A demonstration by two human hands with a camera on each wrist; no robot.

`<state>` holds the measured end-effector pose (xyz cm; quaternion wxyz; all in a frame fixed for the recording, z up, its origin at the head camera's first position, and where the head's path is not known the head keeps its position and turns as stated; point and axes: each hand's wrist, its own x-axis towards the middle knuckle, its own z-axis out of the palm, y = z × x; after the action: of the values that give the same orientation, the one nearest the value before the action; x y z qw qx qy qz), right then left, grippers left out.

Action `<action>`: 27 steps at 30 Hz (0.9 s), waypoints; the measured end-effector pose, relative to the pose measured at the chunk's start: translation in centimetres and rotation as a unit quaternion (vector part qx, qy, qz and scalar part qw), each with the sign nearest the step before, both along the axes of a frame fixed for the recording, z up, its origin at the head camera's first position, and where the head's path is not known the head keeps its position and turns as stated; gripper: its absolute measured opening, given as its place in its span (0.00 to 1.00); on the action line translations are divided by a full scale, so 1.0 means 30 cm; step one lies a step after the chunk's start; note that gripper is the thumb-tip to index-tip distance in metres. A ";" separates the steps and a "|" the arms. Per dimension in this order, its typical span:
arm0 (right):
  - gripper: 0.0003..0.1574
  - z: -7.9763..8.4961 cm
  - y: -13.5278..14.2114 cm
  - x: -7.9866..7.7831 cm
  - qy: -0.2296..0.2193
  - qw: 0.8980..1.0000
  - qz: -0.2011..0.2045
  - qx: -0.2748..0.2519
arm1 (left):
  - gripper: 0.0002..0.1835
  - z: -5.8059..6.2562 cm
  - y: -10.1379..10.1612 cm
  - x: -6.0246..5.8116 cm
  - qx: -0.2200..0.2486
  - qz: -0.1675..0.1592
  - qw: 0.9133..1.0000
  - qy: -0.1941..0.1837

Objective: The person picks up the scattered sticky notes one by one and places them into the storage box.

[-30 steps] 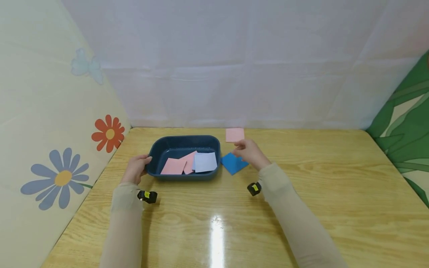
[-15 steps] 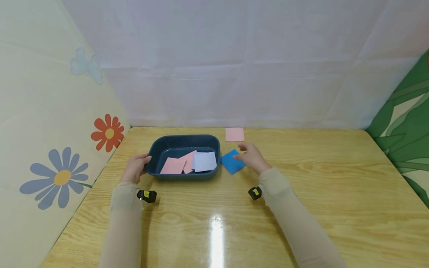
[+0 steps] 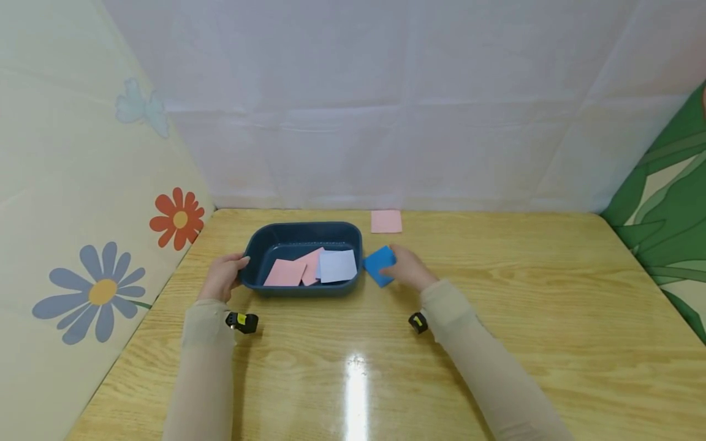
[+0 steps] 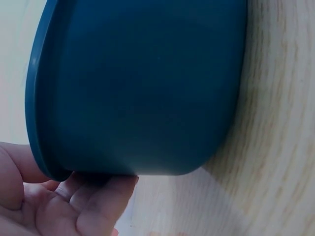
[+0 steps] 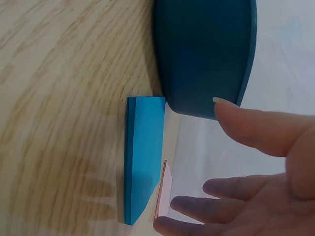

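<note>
Left hand (image 3: 222, 278) grips one dark blue tub (image 3: 300, 293), centre-left; right hand (image 3: 410, 268), spread wide, is over one blue pad (image 3: 377, 264), just below centre. Two pink pads (image 3: 284, 274) and one white pad (image 3: 338, 266) show inside; a third pink pad (image 3: 386, 221) lies at centre. Wooden table (image 3: 551, 306), white cloth (image 3: 413, 92), two flowers (image 3: 102, 292) at left.

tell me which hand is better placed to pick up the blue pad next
Right, most likely: the right hand is at the blue pad, open and holding nothing, while the left hand grips the opposite end of the bin, which stands between it and the pad.
</note>
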<state>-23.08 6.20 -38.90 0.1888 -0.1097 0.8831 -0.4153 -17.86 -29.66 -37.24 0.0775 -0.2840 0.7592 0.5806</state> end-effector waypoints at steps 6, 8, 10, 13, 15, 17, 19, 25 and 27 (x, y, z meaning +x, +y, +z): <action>0.41 -0.014 -0.013 -0.003 0.015 0.999 0.038 0.028 | 0.26 -0.001 0.001 -0.002 0.005 0.002 1.000 0.001; 0.37 -0.016 -0.016 -0.008 0.017 0.998 0.052 0.037 | 0.26 -0.002 0.000 -0.002 0.006 0.003 1.000 0.000; 0.33 -0.017 -0.019 -0.012 0.015 0.997 0.062 0.051 | 0.26 -0.003 -0.001 -0.002 0.005 0.003 1.000 0.000; 0.35 -0.017 -0.023 -0.015 0.020 0.993 0.078 0.084 | 0.26 -0.005 -0.003 -0.001 0.004 0.002 1.000 -0.001; 0.39 -0.016 -0.026 -0.016 0.022 0.990 0.087 0.112 | 0.26 -0.005 -0.002 0.000 0.003 0.002 1.000 -0.001; 0.44 -0.016 -0.029 -0.017 0.025 0.986 0.093 0.134 | 0.26 -0.006 -0.001 0.000 0.004 0.002 1.000 0.001; 0.48 -0.016 -0.033 -0.019 0.030 0.983 0.098 0.154 | 0.26 -0.006 0.001 0.001 0.004 0.002 1.000 0.002; 0.53 -0.020 -0.049 -0.026 0.043 0.977 0.090 0.189 | 0.26 -0.004 0.001 0.001 0.003 0.003 1.000 0.001; 0.53 -0.023 -0.053 -0.027 0.048 0.975 0.087 0.197 | 0.26 -0.004 0.000 0.002 0.002 0.002 1.000 0.002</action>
<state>-23.89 4.61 -39.61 0.1999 -0.1666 0.9426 -0.2093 -17.81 -29.65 -37.36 0.0755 -0.2845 0.7575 0.5828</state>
